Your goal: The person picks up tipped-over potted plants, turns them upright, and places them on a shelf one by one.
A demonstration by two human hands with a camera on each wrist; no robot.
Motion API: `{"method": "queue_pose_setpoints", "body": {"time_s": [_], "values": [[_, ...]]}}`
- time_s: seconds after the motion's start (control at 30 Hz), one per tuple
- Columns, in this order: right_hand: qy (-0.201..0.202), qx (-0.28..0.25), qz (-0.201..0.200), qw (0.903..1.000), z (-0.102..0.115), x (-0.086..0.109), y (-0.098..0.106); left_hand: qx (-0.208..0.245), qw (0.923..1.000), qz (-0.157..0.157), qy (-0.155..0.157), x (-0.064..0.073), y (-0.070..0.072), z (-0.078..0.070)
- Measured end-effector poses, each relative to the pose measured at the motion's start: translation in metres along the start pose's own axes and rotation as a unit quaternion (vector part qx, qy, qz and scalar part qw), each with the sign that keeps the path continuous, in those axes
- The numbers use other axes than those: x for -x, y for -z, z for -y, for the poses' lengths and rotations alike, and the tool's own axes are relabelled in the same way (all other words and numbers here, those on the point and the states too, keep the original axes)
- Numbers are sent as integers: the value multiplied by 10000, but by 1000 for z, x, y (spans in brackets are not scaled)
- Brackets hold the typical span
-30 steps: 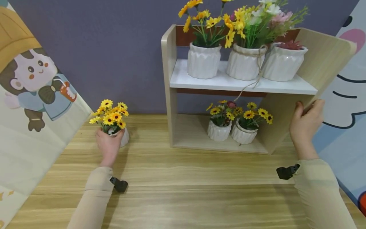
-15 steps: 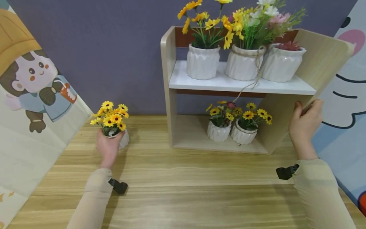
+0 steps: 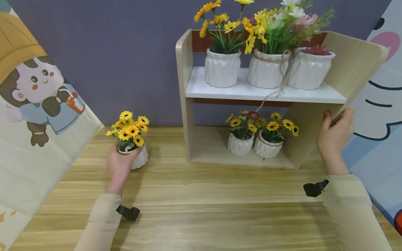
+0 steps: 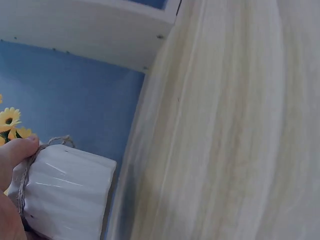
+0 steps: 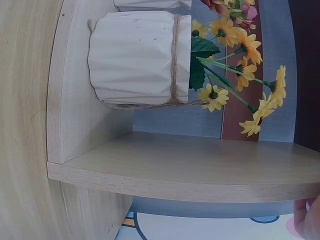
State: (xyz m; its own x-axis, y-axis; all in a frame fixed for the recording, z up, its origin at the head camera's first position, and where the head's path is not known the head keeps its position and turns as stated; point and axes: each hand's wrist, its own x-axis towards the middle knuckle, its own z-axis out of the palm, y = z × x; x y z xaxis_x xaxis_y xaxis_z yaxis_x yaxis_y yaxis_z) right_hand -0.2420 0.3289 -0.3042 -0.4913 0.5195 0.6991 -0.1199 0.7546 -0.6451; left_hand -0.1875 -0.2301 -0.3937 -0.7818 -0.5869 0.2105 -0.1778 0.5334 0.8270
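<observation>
My left hand (image 3: pixel 120 166) grips a small white ribbed flowerpot (image 3: pixel 141 158) by its rim, left of the shelf. Yellow sunflower-like blooms (image 3: pixel 128 131) fill that pot. Twine runs round its neck in the left wrist view, where the pot (image 4: pixel 72 187) appears sideways with my thumb at the rim. My right hand (image 3: pixel 336 137) holds the right side panel of the wooden two-tier shelf (image 3: pixel 361 57), thumb on the inner face and fingers round the outside. Only a bit of that hand (image 5: pixel 309 215) shows at the corner of the right wrist view.
On the white upper board (image 3: pixel 242 93) stand three white pots: yellow flowers (image 3: pixel 223 69), mixed blooms (image 3: pixel 267 71) and a red succulent (image 3: pixel 312 71). Two smaller flowerpots (image 3: pixel 241 143) share the bottom board, towards the right. Wood-grain table (image 3: pixel 201 209) extends in front; cartoon-printed sheets (image 3: pixel 47 97) flank both sides.
My left hand and the flowerpot have shifted a little to the right and towards me. The right hand keeps its hold on the shelf panel.
</observation>
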Motion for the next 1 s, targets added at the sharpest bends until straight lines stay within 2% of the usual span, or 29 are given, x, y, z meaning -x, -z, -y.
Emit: {"method": "queue_pose_setpoints", "body": {"time_s": [0.3, 0.4, 0.77, 1.0], "values": [[-125, 107, 96, 9998, 0, 0, 0, 165, 9979, 623, -58, 17, 4, -9], [-116, 107, 107, 9998, -1, 1, -1, 88, 9963, 846, -91, 23, 6, -11], [-114, 60, 24, 9999, -1, 1, 0, -14, 9880, 1345, -755, 38, 3, -32], [-137, 109, 118, 9998, 1, 0, 1, 78, 9821, 1701, -799, 47, 1, -46]]}}
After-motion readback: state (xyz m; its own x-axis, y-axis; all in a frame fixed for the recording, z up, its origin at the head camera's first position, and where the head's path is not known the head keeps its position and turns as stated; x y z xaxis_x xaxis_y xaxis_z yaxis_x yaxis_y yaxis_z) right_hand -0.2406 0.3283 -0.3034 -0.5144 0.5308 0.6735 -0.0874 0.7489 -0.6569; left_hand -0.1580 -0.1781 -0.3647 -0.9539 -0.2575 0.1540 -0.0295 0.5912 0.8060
